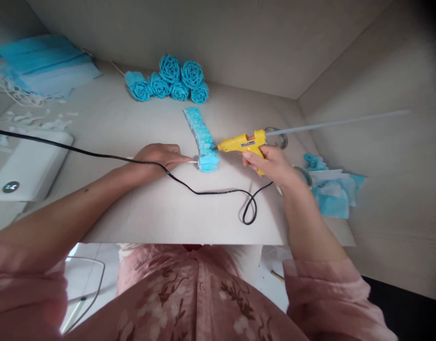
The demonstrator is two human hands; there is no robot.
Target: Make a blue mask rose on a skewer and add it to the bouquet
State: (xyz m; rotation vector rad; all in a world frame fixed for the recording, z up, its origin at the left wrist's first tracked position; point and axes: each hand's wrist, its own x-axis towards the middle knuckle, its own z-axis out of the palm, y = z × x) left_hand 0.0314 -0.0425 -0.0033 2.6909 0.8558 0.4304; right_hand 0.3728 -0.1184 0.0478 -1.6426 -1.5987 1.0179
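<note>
A pleated blue strip (201,132) lies lengthwise on the table, its near end folded into a smoother band. My left hand (157,158) rests left of that end, fingers closed on a thin white stick (192,162) whose tip meets the strip's edge. In my right hand (271,163) is a yellow glue gun (239,143), gripped by its handle. Its nozzle points left and reaches the strip's right edge; whether it touches is hard to tell. A long translucent glue stick (331,125) sticks out of the gun's back.
Several blue rosettes (170,68) sit by the back wall. Blue face masks (43,64) lie back left, above white scraps and a white power bank (29,163). A black cord (218,192) crosses my left forearm. Tape rolls and blue fabric pieces (331,196) are at right.
</note>
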